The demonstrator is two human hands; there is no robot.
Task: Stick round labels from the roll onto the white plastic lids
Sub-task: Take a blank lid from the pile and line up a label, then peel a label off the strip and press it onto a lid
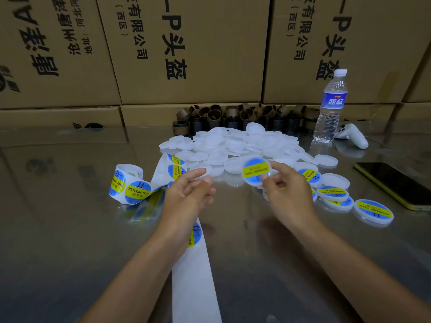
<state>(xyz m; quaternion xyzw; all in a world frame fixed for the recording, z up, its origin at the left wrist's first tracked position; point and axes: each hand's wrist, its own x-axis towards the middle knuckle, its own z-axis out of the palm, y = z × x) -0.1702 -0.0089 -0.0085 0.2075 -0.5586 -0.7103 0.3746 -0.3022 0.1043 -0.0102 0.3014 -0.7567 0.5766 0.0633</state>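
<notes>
My right hand [288, 188] pinches a white lid with a blue and yellow round label [256, 170] on it, held tilted above the table. My left hand [191, 190] hovers over the label strip with fingers relaxed, its fingertips close to a plain lid [201, 168] at the pile's edge; whether it grips anything I cannot tell. The label roll [127, 183] lies to the left, and its backing strip [194, 276] runs toward me under my left forearm. A heap of plain white lids [233, 143] sits behind my hands. Several labelled lids [373, 213] lie at the right.
A water bottle [331, 108] and a white controller [352, 135] stand at the back right. A phone [394, 183] lies at the right edge. Several empty cardboard cores [233, 115] line the back, before stacked cardboard boxes [186, 50]. The tabletop [70, 229] is glossy and reflective.
</notes>
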